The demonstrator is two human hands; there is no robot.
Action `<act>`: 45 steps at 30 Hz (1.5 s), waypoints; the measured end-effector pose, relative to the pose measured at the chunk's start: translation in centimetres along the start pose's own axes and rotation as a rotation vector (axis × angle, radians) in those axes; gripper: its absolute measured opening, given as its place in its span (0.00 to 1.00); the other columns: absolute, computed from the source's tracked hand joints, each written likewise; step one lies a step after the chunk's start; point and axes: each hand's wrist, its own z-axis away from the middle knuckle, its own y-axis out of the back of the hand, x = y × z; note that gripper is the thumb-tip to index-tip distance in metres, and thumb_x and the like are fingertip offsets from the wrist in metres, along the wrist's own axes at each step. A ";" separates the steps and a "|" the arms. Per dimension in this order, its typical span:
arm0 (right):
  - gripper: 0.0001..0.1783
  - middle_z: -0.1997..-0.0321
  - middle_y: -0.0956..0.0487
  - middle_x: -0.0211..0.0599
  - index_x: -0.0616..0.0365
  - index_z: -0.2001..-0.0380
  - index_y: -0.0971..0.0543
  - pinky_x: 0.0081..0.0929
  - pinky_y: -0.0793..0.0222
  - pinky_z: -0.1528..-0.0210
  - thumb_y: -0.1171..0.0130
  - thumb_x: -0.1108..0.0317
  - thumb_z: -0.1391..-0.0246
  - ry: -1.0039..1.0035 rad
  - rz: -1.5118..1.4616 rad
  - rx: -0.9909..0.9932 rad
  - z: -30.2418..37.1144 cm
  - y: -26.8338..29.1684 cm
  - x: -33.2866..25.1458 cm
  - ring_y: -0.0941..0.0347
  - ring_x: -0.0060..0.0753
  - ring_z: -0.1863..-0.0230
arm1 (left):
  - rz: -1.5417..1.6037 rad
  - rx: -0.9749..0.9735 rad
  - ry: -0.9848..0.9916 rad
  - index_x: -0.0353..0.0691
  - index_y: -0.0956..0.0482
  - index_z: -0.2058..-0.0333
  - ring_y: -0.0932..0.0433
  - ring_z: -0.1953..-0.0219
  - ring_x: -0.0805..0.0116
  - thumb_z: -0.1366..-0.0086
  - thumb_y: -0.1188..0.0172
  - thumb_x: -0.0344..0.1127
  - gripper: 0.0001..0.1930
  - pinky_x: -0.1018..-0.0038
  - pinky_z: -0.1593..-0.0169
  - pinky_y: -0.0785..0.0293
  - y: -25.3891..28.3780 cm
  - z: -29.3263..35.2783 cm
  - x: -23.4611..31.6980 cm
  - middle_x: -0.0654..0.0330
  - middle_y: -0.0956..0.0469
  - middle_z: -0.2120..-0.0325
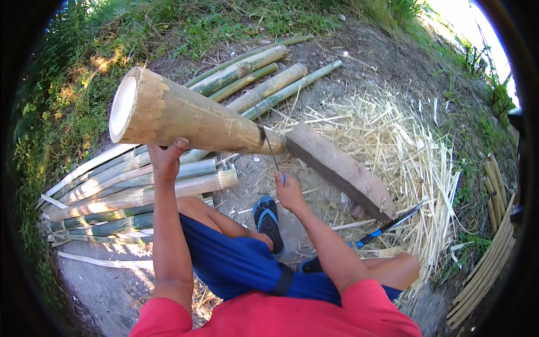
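Observation:
A thick bamboo pole (196,115) slants across in front of me, its pale cut end close at the left and its narrower-looking end down by the wooden block (339,168). My left hand (167,159) grips it from below near the cut end, thumb up along its side. In my right hand (288,191) is a thin-bladed cutting tool (270,147) with a bit of blue at the handle. Its dark blade, seen nearly edge-on, crosses the pole near the far end. Whether it is a knife or a saw I cannot tell.
Several bamboo poles (224,78) lie beyond, and a pile of split bamboo (112,196) spreads at the left. Pale shavings (393,135) heap at the right. A long blade with a blue handle (387,227) lies by my right knee; bundled sticks (487,269) lie far right.

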 end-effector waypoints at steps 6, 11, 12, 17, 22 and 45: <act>0.23 0.67 0.21 0.59 0.65 0.60 0.25 0.47 0.30 0.58 0.57 0.53 0.29 0.136 -0.008 -0.034 -0.4 0.0 1.8 0.22 0.58 0.62 | 0.031 0.059 -0.038 0.33 0.39 0.38 0.29 0.45 0.61 0.50 0.27 0.45 0.44 0.65 0.41 0.33 -1.8 -1.1 -0.1 0.53 0.29 0.47; 0.29 0.61 0.20 0.65 0.65 0.58 0.20 0.51 0.29 0.50 0.57 0.46 0.31 -0.182 0.009 0.041 -0.9 -0.1 5.6 0.24 0.66 0.53 | 0.007 0.057 -0.017 0.33 0.45 0.36 0.31 0.43 0.60 0.49 0.26 0.43 0.48 0.65 0.39 0.35 -2.1 -0.8 0.1 0.51 0.33 0.44; 0.30 0.60 0.20 0.65 0.64 0.58 0.20 0.50 0.29 0.49 0.57 0.46 0.32 -0.405 0.136 -0.004 -1.6 0.3 6.8 0.24 0.66 0.53 | -0.034 0.109 -0.055 0.34 0.46 0.35 0.32 0.42 0.60 0.48 0.26 0.42 0.48 0.64 0.38 0.36 -2.7 -0.6 -0.3 0.51 0.34 0.43; 0.32 0.60 0.19 0.63 0.65 0.58 0.21 0.51 0.28 0.50 0.59 0.44 0.32 -0.170 0.107 0.038 -1.7 0.0 6.6 0.23 0.66 0.54 | -0.105 0.308 -0.174 0.35 0.50 0.33 0.35 0.40 0.60 0.47 0.26 0.32 0.49 0.65 0.35 0.41 -5.4 0.3 -1.8 0.50 0.37 0.41; 0.21 0.65 0.22 0.67 0.64 0.60 0.29 0.54 0.31 0.59 0.54 0.52 0.31 0.068 -0.034 -0.095 1.0 -3.1 -0.1 0.24 0.67 0.59 | -0.167 0.350 -0.075 0.33 0.48 0.35 0.33 0.41 0.60 0.47 0.26 0.33 0.47 0.64 0.35 0.40 -5.0 0.9 -1.9 0.51 0.35 0.42; 0.34 0.69 0.21 0.64 0.69 0.49 0.25 0.47 0.28 0.58 0.58 0.44 0.31 -0.542 0.015 -0.079 -3.8 0.6 6.3 0.23 0.61 0.67 | -0.134 -0.156 0.233 0.33 0.29 0.45 0.25 0.50 0.65 0.53 0.27 0.36 0.36 0.67 0.43 0.29 4.8 -1.6 -2.7 0.58 0.23 0.51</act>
